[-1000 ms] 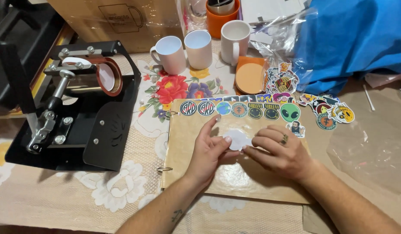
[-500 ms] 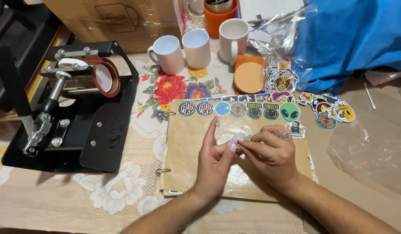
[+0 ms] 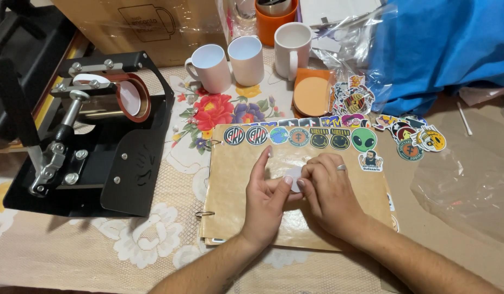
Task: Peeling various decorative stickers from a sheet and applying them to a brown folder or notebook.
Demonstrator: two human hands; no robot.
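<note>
A row of stickers (image 3: 306, 137) already lines the brown ring-bound cover's (image 3: 235, 185) top edge; left hand (image 3: 268, 198) and right hand (image 3: 328, 190) together pinch another small white sticker (image 3: 294, 178), not yet placed.

bare brown cover (image 3: 235, 179) left of hands, mugs (image 3: 246, 60) behind, black press (image 3: 99, 141) blocking far left

Small white sticker (image 3: 295, 178): rounded, mostly hidden, pinched between the fingertips of both hands just above the tan ring-bound album cover (image 3: 235, 179), which lies flat at scene centre.
</note>
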